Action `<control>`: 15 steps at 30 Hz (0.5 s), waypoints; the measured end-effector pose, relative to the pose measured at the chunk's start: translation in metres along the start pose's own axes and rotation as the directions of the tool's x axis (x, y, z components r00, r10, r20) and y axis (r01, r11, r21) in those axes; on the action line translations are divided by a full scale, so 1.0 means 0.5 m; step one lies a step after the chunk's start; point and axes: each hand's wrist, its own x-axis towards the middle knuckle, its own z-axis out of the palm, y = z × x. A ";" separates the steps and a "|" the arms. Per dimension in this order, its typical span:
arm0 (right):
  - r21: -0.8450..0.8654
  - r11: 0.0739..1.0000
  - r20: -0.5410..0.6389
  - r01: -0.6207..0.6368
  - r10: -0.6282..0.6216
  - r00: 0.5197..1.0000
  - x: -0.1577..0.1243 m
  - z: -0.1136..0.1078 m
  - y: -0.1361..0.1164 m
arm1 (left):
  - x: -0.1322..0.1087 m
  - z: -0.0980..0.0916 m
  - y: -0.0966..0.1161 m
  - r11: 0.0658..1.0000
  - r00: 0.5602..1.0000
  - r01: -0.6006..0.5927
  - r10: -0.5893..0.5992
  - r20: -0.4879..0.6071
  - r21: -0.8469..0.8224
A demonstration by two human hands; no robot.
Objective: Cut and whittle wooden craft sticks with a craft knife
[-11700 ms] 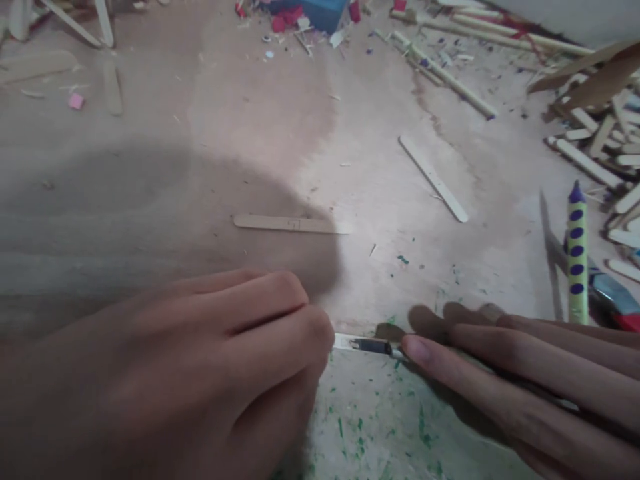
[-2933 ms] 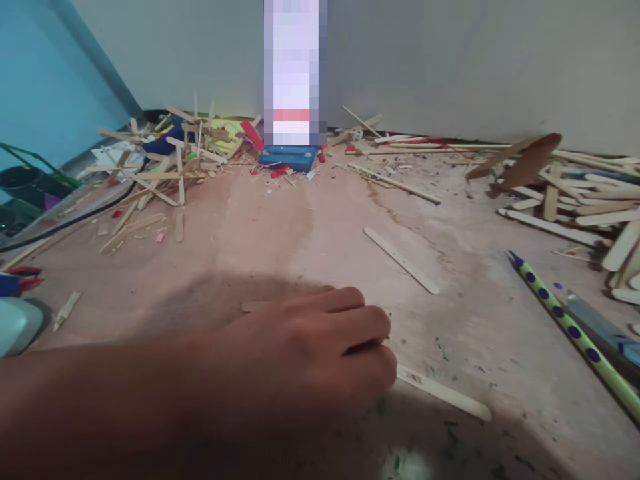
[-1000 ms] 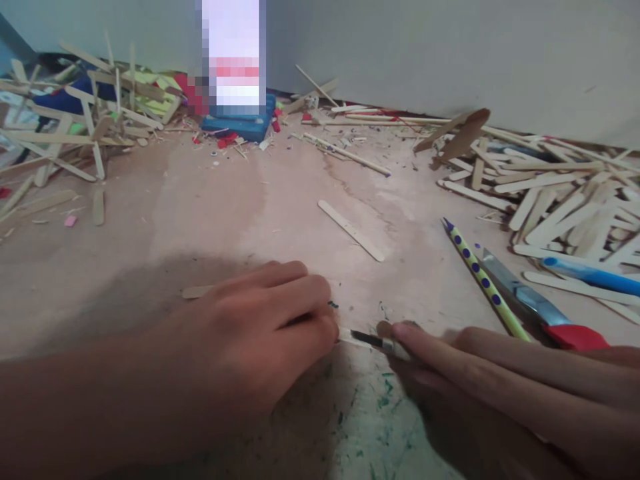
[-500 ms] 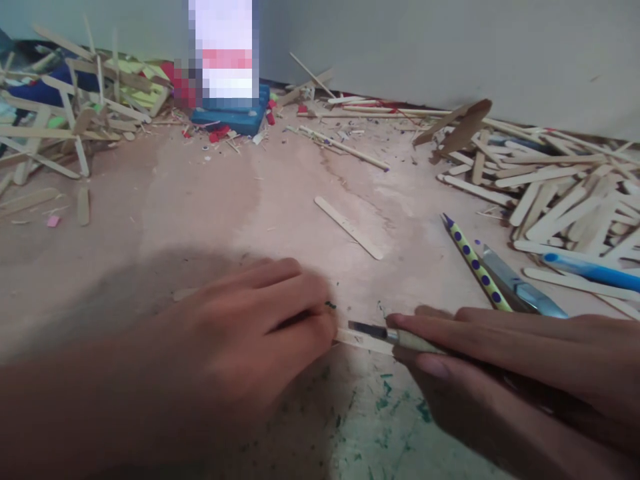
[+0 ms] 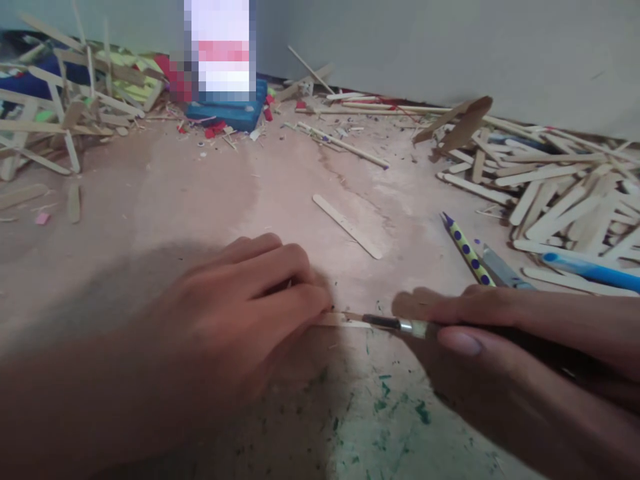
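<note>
My left hand (image 5: 250, 300) presses a pale wooden stick (image 5: 333, 320) flat on the table, fingers closed over its left end. In my right hand (image 5: 515, 333) is a small carving tool (image 5: 395, 323) with a dark blade and silver collar, held between thumb and fingers. Its blade lies over the stick's right part, pointing left. Another wooden stick (image 5: 347, 227) lies by itself beyond my hands.
Popsicle sticks are heaped at the right (image 5: 575, 193) and left. Near my right hand lie a dotted pencil (image 5: 467, 250), a cutter knife (image 5: 503, 268) and a blue pen (image 5: 590, 270). A phone-like lit object stands in a blue holder (image 5: 227, 115).
My right hand and the tool have moved slightly right, now partly covering the pencil and cutter knife. My left hand has shifted a little up and left with the stick.
</note>
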 end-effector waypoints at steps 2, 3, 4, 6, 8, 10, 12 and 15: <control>0.031 0.999 0.026 -0.007 0.007 1.000 -0.002 0.001 0.001 | 0.001 0.002 0.002 1.000 1.000 -0.004 0.004 0.005 -0.004; 0.056 0.998 0.046 -0.010 0.007 0.999 -0.004 0.001 0.002 | 0.001 0.003 0.002 1.000 1.000 -0.012 0.012 0.002 -0.002; 0.104 0.994 0.063 -0.021 0.015 0.998 -0.007 0.001 0.002 | 0.001 0.004 0.002 1.000 1.000 -0.020 0.020 0.007 -0.003; 0.150 0.988 0.096 -0.047 0.033 0.995 -0.012 0.003 0.001 | 0.001 0.005 0.001 1.000 0.999 -0.022 0.022 0.026 -0.005; 0.140 0.988 0.080 -0.059 0.048 0.996 -0.014 0.008 -0.002 | 0.003 0.004 -0.002 1.000 0.999 -0.019 0.020 0.039 -0.023; 0.096 0.995 0.022 -0.038 0.036 0.999 -0.007 0.018 -0.008 | 0.005 0.002 -0.004 0.999 0.999 -0.018 0.019 0.043 -0.035; 0.027 0.999 -0.024 0.020 -0.019 1.000 0.006 0.032 -0.016 | 0.005 0.001 -0.007 0.999 0.999 -0.024 0.026 0.037 -0.046; -0.035 0.996 -0.045 0.087 -0.088 0.995 0.029 0.050 -0.026 | 0.004 0.001 -0.010 0.997 0.999 -0.037 0.039 0.027 -0.060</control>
